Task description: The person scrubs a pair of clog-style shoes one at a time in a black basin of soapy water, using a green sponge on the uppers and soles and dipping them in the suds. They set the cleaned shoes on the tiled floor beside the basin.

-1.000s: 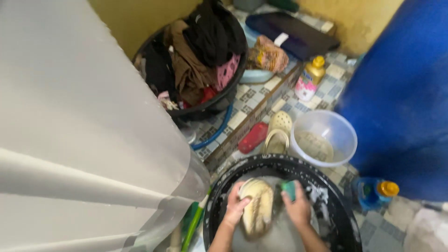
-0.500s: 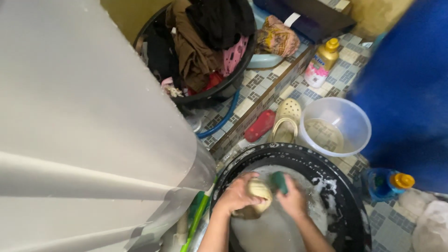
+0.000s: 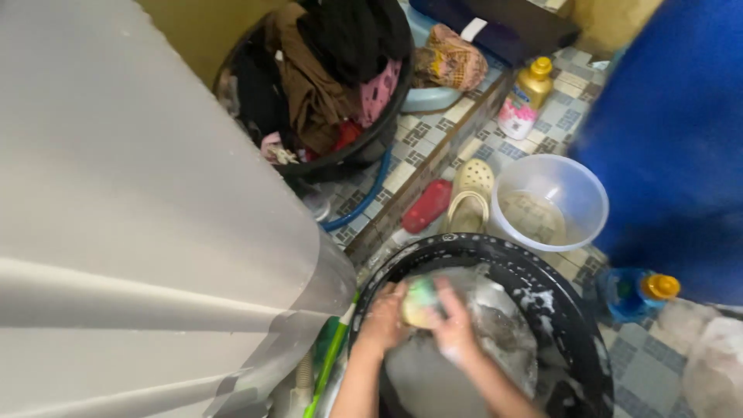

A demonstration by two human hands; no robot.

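1. My left hand (image 3: 385, 319) is closed around a pale cream item (image 3: 419, 307), holding it just above the soapy water.
2. My right hand (image 3: 451, 328) presses onto that item from the other side; a green scrubber (image 3: 423, 288) seems tucked under its fingers, though blur hides the grip.
3. Both hands work inside the black basin (image 3: 565, 310), foam clinging to its wall.
4. Risk, as I judge it: suds make the item slippery, so it could squirt free and splash toward the clear bowl (image 3: 588, 193) or blue bottle (image 3: 635, 292).
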